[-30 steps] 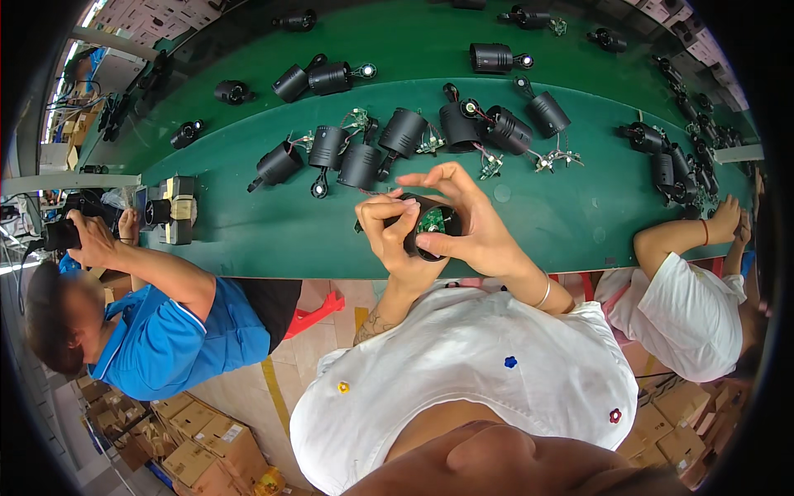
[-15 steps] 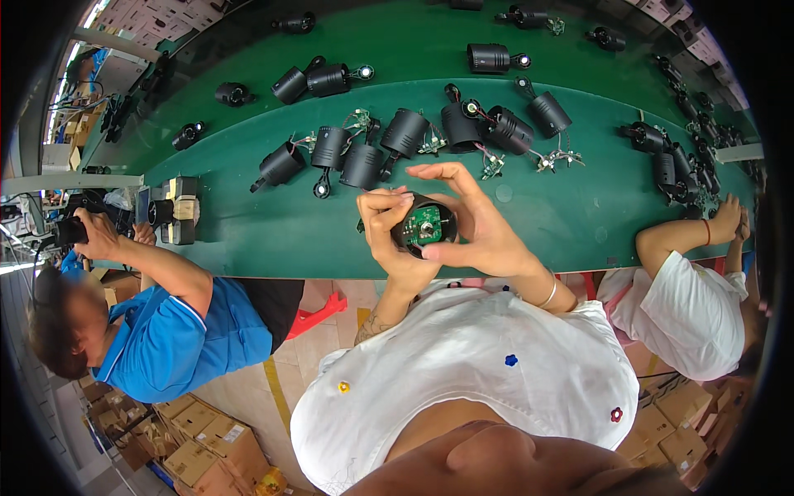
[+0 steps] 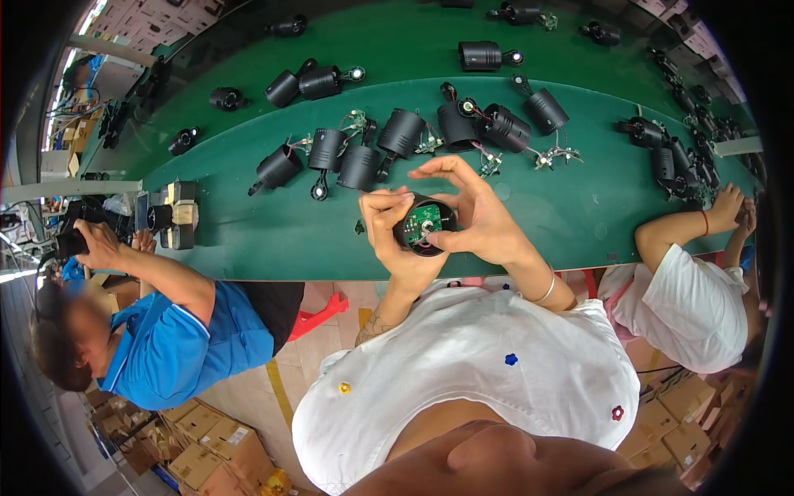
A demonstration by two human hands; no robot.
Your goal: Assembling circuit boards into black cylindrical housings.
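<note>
Near the table's front edge I hold a black cylindrical housing point(image 3: 451, 217) with its open end facing me. A green circuit board point(image 3: 420, 221) sits inside the opening, with a small round metallic part on it. My left hand point(image 3: 386, 230) wraps round the housing's left side. From the right, my right hand point(image 3: 488, 225) holds it, the thumb reaching over the rim onto the board's lower right edge and the index finger raised off it. The housing hides some fingertips. Beyond my hands lie several similar black housings point(image 3: 403, 134), some with small boards point(image 3: 490, 163) trailing on wires.
More housings point(image 3: 480, 56) lie along the raised far strip and in a cluster point(image 3: 678, 169) at right. A person in blue point(image 3: 198, 343) handles a black device at left; another in white point(image 3: 686, 306) sits at right. Cardboard boxes point(image 3: 219, 455) stand on the floor.
My right thumb has shifted from the housing's lower rim inward onto the board's edge. The left hand keeps its hold. The whole view has shifted slightly.
</note>
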